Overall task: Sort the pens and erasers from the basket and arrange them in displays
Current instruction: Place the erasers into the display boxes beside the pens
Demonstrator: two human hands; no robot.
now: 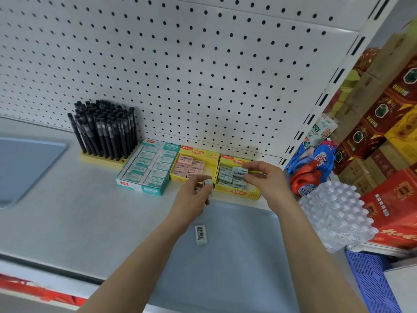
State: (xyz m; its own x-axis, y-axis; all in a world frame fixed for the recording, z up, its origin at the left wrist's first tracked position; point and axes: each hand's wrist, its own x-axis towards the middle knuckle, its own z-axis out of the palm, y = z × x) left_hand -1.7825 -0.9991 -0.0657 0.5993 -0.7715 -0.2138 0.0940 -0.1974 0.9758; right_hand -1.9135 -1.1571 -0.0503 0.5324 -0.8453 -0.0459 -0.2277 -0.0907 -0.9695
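The sorting looks well advanced, judging by how things lie. The black pens (106, 129) stand upright and packed together in a yellow holder (102, 159) at about ten o'clock from the hands, against the pegboard (203, 75). Just beside it toward three o'clock sits a teal-and-white box (146, 169) filled with rows of white-sleeved erasers; touching that is a yellow display box (196, 164) only partly filled with pink erasers (190, 166), and next again a second yellow display box (237, 177) holding pale green erasers. The right hand (264, 179) hovers over this last box, pinching one green eraser (240, 171) between thumb and fingertips, seemingly about to set it among its fellows. The left hand (194, 195) is closed round a small clutch of further erasers (206, 185), at the near edge between the two yellow boxes; how many it grips cannot be told. One loose eraser (200, 234), barcode side up, lies at six o'clock from the hands, on what appears to be a grey-blue tray (237, 256) resting on the shelf. So what remains, as I judge it, is the eraser in the right hand, the handful in the left and that single stray. No basket can be clearly made out; a similar tray edge (27, 168) shows at nine o'clock.
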